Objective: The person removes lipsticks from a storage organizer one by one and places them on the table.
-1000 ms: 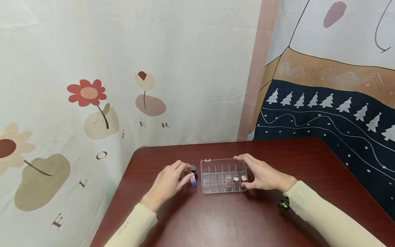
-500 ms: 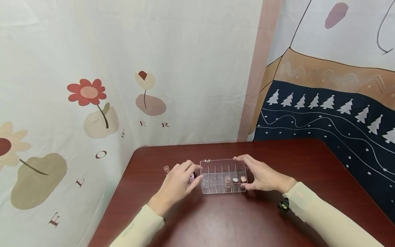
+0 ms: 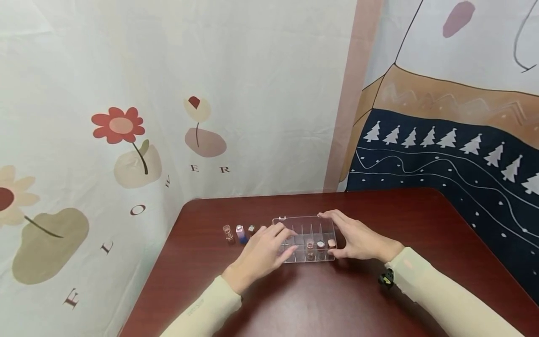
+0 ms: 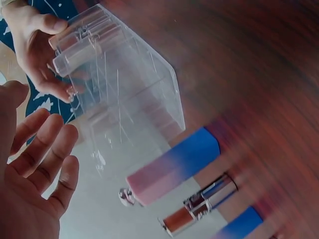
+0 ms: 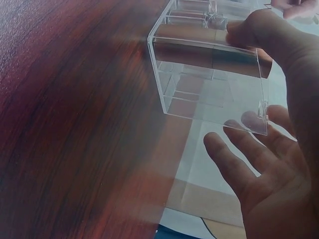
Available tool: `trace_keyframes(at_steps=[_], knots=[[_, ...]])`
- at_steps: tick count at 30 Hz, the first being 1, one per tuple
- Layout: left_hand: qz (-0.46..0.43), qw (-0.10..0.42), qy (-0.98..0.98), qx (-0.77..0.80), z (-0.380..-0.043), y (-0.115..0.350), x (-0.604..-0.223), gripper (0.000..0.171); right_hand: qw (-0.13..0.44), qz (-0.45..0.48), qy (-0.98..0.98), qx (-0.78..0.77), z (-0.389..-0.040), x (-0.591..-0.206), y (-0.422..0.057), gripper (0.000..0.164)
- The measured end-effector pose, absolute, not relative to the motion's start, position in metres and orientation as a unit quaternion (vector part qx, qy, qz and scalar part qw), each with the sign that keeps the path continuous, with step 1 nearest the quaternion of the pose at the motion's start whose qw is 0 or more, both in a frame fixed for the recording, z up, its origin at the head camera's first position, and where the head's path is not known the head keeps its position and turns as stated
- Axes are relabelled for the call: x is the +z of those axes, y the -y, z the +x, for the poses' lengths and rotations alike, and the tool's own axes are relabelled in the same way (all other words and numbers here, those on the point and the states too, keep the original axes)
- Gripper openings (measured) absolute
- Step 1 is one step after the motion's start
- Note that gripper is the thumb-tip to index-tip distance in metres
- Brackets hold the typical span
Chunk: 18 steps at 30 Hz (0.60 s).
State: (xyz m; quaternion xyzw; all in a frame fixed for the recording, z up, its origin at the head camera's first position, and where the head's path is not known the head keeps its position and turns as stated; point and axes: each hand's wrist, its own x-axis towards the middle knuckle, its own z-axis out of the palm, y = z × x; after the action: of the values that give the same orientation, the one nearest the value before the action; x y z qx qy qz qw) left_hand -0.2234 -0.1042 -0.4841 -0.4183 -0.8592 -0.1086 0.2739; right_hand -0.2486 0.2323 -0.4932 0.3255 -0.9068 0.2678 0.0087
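A clear plastic compartment box point(image 3: 301, 256) stands on the table, with lipstick tubes in its right-hand slots. My right hand point(image 3: 358, 236) grips its right end, the thumb at the front and the fingers at the back. In the right wrist view that thumb lies by a copper-coloured tube point(image 5: 199, 47) in the end slot. My left hand point(image 3: 263, 250) reaches over the box's left part and hides some of it. Seen from the left wrist, its fingers point(image 4: 50, 154) are loosely bent and hold nothing. A pink-to-blue tube point(image 4: 174, 167) stands beside the box.
Left of the box a clear tube with copper parts point(image 3: 228, 232), another pink-to-blue tube point(image 3: 241, 233) and a silver-topped tube point(image 3: 251, 229) stand in a row, partly behind the left hand. The dark red table point(image 3: 311, 304) meets hanging printed cloths point(image 3: 269, 93) behind.
My left hand has moved right, from the tubes on the table to over the box's left part, uncovering tubes at the left. The right hand keeps its grip on the box.
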Motion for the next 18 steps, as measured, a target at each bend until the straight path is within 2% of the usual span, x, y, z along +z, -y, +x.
trace_keyframes(at_steps=[8, 18], knots=[[-0.405, 0.233, 0.878, -0.108, -0.223, 0.094, -0.488, 0.031, 0.001, 0.328, 0.904, 0.275, -0.248, -0.495, -0.231, 0.105], [-0.401, 0.176, 0.892, -0.109, -0.23, 0.074, -0.492, 0.034, 0.018, 0.338, 0.901, 0.27, -0.248, -0.494, -0.233, 0.105]])
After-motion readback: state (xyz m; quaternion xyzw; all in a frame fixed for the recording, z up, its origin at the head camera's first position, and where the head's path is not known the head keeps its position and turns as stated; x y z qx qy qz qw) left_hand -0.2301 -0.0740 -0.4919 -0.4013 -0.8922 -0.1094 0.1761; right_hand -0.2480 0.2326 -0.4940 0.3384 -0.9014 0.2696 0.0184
